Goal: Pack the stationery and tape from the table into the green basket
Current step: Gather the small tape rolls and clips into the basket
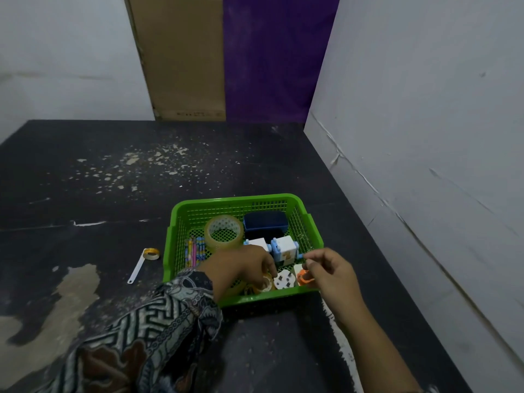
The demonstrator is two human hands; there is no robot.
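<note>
The green basket (238,198) stands on the dark table near the right wall. It holds a large clear tape roll (224,232), a dark blue box (265,221), white-and-blue cube sharpeners (285,248), coloured pencils (194,251), a white round piece (283,280) and an orange item (302,276). My left hand (243,265) reaches into the basket's front, fingertips down on a small tape roll (266,284). My right hand (329,270) hovers over the front right corner with its fingers loosely curled above the orange item. I cannot see whether it grips anything.
A small yellow tape roll (151,253) and a white strip (137,268) lie on the table just left of the basket. The white wall (411,165) runs close along the right side. A cardboard panel (181,66) leans at the back.
</note>
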